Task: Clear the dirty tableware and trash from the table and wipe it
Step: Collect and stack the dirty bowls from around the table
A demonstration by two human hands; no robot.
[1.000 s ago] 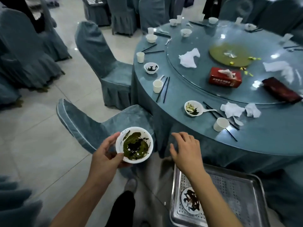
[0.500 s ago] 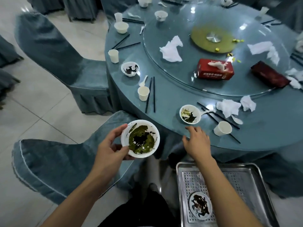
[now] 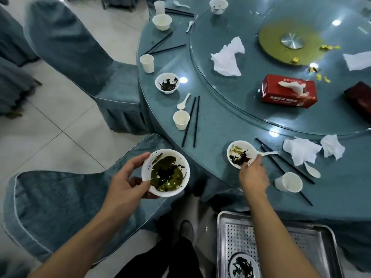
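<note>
head view, the only one here. the only writing was on the red tissue box (image 3: 289, 94) sitting on the glass turntable (image 3: 230, 101) – a white line of print along its front and something along the top edge, both too small and blurry to read. one tissue poked out of its slot.

containers next. the left hand (image 3: 128, 183) had its fingers and thumb curled round a white bowl (image 3: 165, 172), held off the table over the chair seat (image 3: 60, 207) – inside was an olive-green smear with dark sauce in the middle. the right hand (image 3: 253, 173) reached onto the round table (image 3: 220, 125) and its fingertips pinched the near rim of a smaller dirty bowl (image 3: 242, 154) that had green and black residue and a white spoon (image 3: 269, 153) lying in it, handle pointing right. further along the edge was another bowl with black sauce (image 3: 167, 83), a paper cup (image 3: 181, 120) beside two black chopsticks (image 3: 193, 121), a second cup (image 3: 147, 63), and a clean-looking bowl (image 3: 162, 21). a third cup (image 3: 288, 181) stood to the right of the right hand; nothing showed inside any of the cups. crumpled napkins (image 3: 303, 150) lay just past the spoon. down by the table edge sat a perforated metal tray (image 3: 313, 243) with one sauce-stained dish (image 3: 242, 265) on it, partly behind the right forearm.
</note>
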